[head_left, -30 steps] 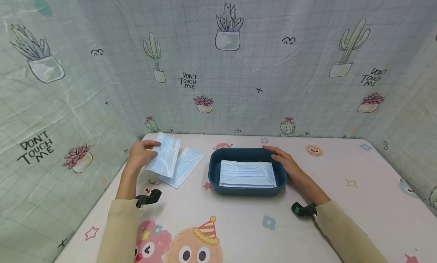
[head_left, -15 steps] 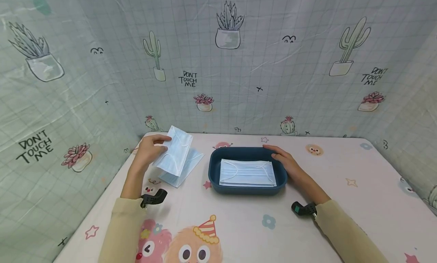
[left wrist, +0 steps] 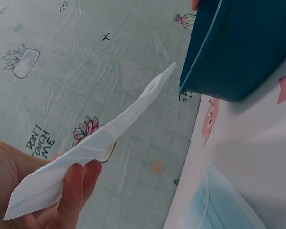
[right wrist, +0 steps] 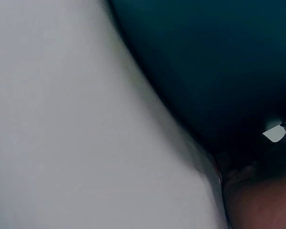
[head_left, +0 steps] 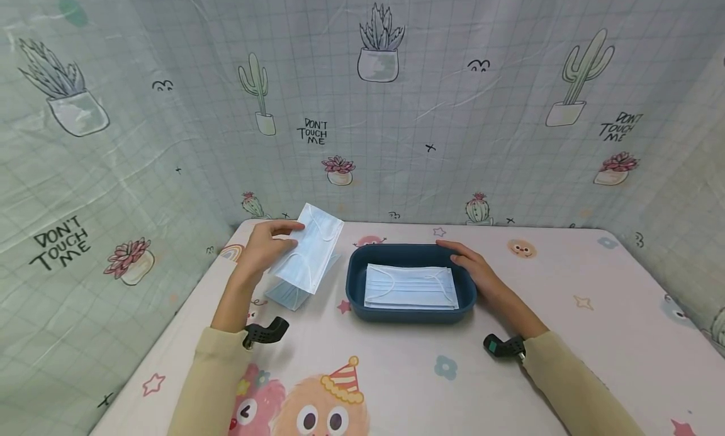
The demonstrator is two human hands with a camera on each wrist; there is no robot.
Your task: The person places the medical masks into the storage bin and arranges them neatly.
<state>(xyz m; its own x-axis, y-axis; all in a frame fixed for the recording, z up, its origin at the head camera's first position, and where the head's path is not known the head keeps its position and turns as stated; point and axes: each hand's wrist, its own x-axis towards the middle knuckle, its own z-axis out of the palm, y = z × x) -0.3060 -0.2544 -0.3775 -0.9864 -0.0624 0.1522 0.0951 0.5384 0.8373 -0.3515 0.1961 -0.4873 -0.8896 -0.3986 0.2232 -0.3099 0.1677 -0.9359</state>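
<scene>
My left hand (head_left: 272,242) pinches a light blue disposable face mask (head_left: 310,247) by its left edge, fingers on one face and thumb on the other. In the left wrist view this mask (left wrist: 100,138) is seen nearly edge-on, raised off the table. Beneath it another face mask (head_left: 287,294) lies on the table, partly covered. A dark blue rectangular basin (head_left: 410,316) stands to the right, with a stack of face masks (head_left: 411,287) lying flat inside. My right hand (head_left: 478,272) holds the basin's right back corner; its lower fingers are hidden.
The white table (head_left: 396,373) has printed cartoon figures and ends in a back edge against a patterned curtain (head_left: 430,109). Another curtain side (head_left: 130,190) rises along the left. A black wrist camera (head_left: 267,331) sits on the left wrist, another (head_left: 503,346) on the right.
My left hand has carried the pinched mask rightward and slightly up, towards the basin, over the mask on the table. My right hand and the basin have stayed in place.
</scene>
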